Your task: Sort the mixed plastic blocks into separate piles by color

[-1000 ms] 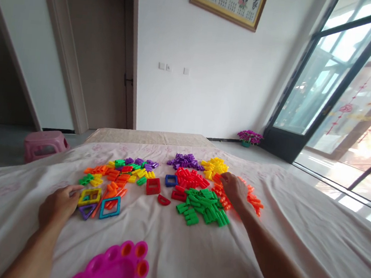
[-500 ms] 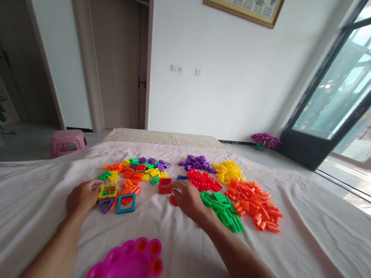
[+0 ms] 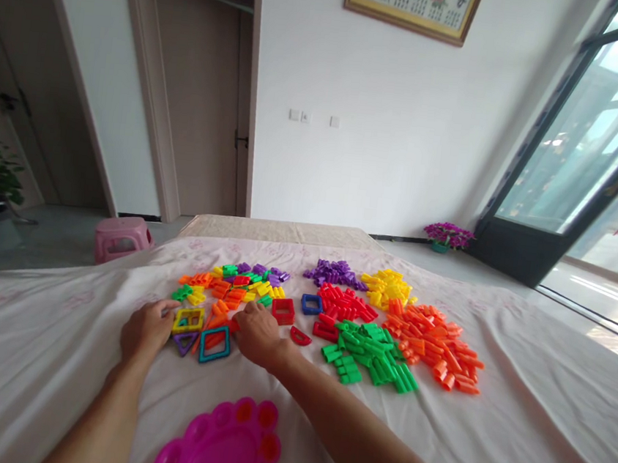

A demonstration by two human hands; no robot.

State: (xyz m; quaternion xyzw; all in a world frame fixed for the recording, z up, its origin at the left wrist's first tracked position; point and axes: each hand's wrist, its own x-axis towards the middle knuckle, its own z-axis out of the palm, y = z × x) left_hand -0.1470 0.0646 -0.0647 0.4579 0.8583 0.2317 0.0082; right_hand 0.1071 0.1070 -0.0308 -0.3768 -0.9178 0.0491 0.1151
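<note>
My left hand (image 3: 147, 326) rests on the cloth at the left edge of a yellow square frame (image 3: 188, 320), its fingers bent; whether they grip it is hard to make out. Just below lies a purple triangle (image 3: 184, 343). My right hand (image 3: 257, 331) is over the near side of the mixed pile, its fingertips at orange pieces (image 3: 218, 316), and its grip is hidden. Between the hands lies a teal square frame (image 3: 214, 344). A red square frame (image 3: 283, 311), a blue one (image 3: 311, 305) and a red half-round piece (image 3: 301, 337) lie right of my right hand.
Sorted piles of green (image 3: 373, 352), orange-red (image 3: 438, 344), red (image 3: 343, 303), yellow (image 3: 388, 288) and purple (image 3: 334, 272) pieces lie to the right. A magenta foot-shaped tray (image 3: 224, 455) sits near the front. A pink stool (image 3: 122, 239) stands beyond the cloth.
My right hand has moved left, from the red square frame to the orange pieces, uncovering the blue frame and red pieces. My left hand stays beside the yellow frame. The view has shifted slightly.
</note>
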